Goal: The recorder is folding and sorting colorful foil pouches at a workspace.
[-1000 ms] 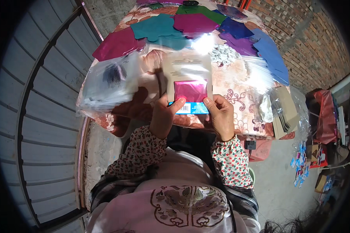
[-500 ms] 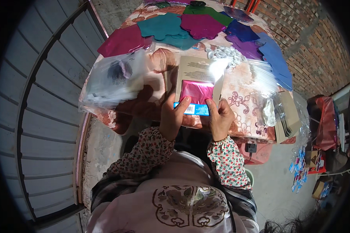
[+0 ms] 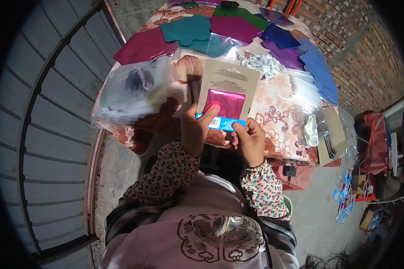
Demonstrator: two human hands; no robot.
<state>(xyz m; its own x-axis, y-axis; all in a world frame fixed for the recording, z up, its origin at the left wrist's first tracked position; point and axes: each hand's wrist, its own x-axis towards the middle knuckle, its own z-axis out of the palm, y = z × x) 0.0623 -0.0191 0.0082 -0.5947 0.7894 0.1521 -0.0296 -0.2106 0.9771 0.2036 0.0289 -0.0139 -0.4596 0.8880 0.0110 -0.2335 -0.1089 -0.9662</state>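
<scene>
Between my hands is a brown cardboard card [image 3: 231, 80] with a folded pink packet [image 3: 228, 102] on it and a blue strip [image 3: 220, 123] with a barcode along its near edge. My left hand [image 3: 196, 130] grips the card's left side, its thumb pressed on the pink packet. At the lower right corner my right hand [image 3: 250, 139] pinches the blue strip between thumb and fingers. A clear plastic sleeve [image 3: 224, 45] with a glinting surface shows beyond the card's far edge; whether it is joined to the card I cannot tell.
Stacked clear bags [image 3: 135, 89] lie at left on the patterned tablecloth [image 3: 278, 119]. Teal sheets [image 3: 186, 30] and other coloured ones line the far side. White loops [image 3: 262, 63], clear sleeves [image 3: 303, 87] and brown cards [image 3: 332, 136] lie at right. A brick wall [image 3: 345, 49] stands beyond.
The card has tilted slightly and shifted a little left. My right thumb has moved from the pink packet down to the blue strip. A clear sleeve now shows past the card's far edge.
</scene>
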